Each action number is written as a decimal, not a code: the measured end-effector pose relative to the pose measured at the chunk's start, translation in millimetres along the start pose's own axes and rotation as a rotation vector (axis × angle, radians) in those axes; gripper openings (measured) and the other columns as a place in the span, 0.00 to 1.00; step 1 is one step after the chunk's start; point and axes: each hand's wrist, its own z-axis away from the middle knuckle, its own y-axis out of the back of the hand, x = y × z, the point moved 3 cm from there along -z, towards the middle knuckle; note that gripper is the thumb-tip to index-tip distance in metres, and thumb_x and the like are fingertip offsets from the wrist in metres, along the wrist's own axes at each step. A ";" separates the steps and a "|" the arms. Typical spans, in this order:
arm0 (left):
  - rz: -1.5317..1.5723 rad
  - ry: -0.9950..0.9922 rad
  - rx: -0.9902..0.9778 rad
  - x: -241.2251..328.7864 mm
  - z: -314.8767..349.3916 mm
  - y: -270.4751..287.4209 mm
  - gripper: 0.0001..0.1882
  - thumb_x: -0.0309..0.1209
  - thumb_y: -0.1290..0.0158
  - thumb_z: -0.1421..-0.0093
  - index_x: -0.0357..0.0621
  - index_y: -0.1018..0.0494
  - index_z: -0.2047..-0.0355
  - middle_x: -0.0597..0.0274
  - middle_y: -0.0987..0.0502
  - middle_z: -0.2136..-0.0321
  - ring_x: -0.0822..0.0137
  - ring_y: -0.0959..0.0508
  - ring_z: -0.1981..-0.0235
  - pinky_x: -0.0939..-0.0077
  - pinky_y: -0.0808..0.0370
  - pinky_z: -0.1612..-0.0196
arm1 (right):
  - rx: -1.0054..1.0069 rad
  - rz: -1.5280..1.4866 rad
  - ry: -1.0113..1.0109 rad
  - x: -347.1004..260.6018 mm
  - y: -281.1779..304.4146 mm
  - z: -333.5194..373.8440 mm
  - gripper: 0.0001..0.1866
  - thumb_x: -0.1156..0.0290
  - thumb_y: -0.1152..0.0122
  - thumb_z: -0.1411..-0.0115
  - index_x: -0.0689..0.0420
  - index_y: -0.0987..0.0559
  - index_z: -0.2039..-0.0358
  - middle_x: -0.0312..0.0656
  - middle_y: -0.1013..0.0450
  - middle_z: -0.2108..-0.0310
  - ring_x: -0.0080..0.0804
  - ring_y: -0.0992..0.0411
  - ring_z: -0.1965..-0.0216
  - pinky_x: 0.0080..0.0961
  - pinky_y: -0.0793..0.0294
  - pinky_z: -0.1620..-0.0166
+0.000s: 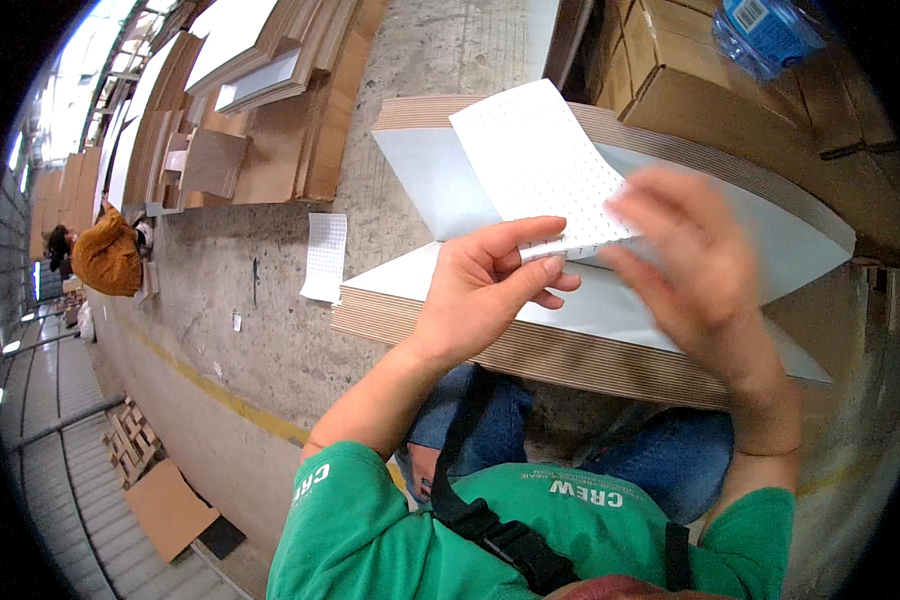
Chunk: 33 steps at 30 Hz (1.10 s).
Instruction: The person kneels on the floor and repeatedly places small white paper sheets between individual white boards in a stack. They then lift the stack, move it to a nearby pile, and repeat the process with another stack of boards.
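Note:
A white sheet (540, 150) printed with rows of small marks, perhaps a label sheet, slants over the stacked boards in front of me. My left hand (490, 280) pinches its near edge between thumb and fingers, where the paper bends over. At the sheet's right side is my right hand (695, 265), smeared by motion, so its fingers and anything in them cannot be made out. Beneath lie two stacks of flat cardboard with white tops: a near stack (530, 355) and a far stack (430, 170), set at an angle to each other.
Brown cartons (710, 90) stand at the far right with a blue-wrapped pack of clear bottles (765, 35) on top. A second printed sheet (325, 255) lies on the concrete floor. More board stacks (270, 150) fill the far left; a person in an orange-brown top (107, 255) is beyond.

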 end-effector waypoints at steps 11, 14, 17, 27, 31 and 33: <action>-0.128 0.080 -0.037 -6.6 0.6 -1.3 0.21 0.19 0.53 0.46 0.35 0.35 0.50 0.68 0.28 0.71 0.82 0.30 0.72 0.87 0.31 0.67 | -0.144 0.026 0.204 -18.3 -38.8 4.0 0.11 0.73 0.48 0.63 0.65 0.29 0.76 0.42 0.36 0.76 0.33 0.34 0.73 0.24 0.31 0.73; 0.135 0.201 0.030 -11.8 -2.8 -3.8 0.22 0.19 0.55 0.47 0.32 0.37 0.49 0.70 0.28 0.74 0.82 0.31 0.74 0.88 0.33 0.65 | -0.102 0.070 0.245 -15.5 -45.3 12.0 0.09 0.73 0.49 0.64 0.64 0.30 0.80 0.42 0.37 0.78 0.34 0.35 0.73 0.24 0.31 0.73; 0.264 0.266 0.026 -9.7 -1.5 -3.1 0.26 0.18 0.59 0.53 0.28 0.38 0.49 0.67 0.28 0.75 0.80 0.32 0.75 0.89 0.35 0.67 | 0.037 0.111 0.286 -14.1 -48.4 17.7 0.08 0.73 0.49 0.64 0.63 0.30 0.81 0.42 0.36 0.78 0.34 0.34 0.72 0.24 0.30 0.72; -0.549 -0.543 0.611 35.9 -8.8 125.7 0.25 0.29 0.53 0.45 0.34 0.40 0.47 0.52 0.33 0.52 0.66 0.33 0.52 0.74 0.38 0.49 | 0.035 -0.392 -0.832 150.6 27.6 127.8 0.10 0.69 0.44 0.47 0.59 0.24 0.66 0.40 0.27 0.71 0.26 0.30 0.69 0.24 0.30 0.63; -0.915 -0.466 0.927 49.2 -38.0 208.2 0.24 0.35 0.48 0.44 0.36 0.37 0.50 0.63 0.28 0.67 0.75 0.30 0.67 0.82 0.32 0.64 | 0.261 0.333 -0.913 227.2 93.4 221.0 0.09 0.69 0.44 0.49 0.60 0.25 0.68 0.48 0.27 0.70 0.43 0.28 0.71 0.30 0.28 0.66; -0.731 -0.362 0.869 35.0 -62.0 262.4 0.21 0.34 0.45 0.46 0.36 0.35 0.55 0.65 0.28 0.70 0.76 0.29 0.72 0.84 0.31 0.69 | 0.220 0.423 -0.811 235.7 90.0 220.5 0.09 0.69 0.45 0.48 0.60 0.26 0.69 0.47 0.28 0.71 0.42 0.29 0.71 0.30 0.29 0.67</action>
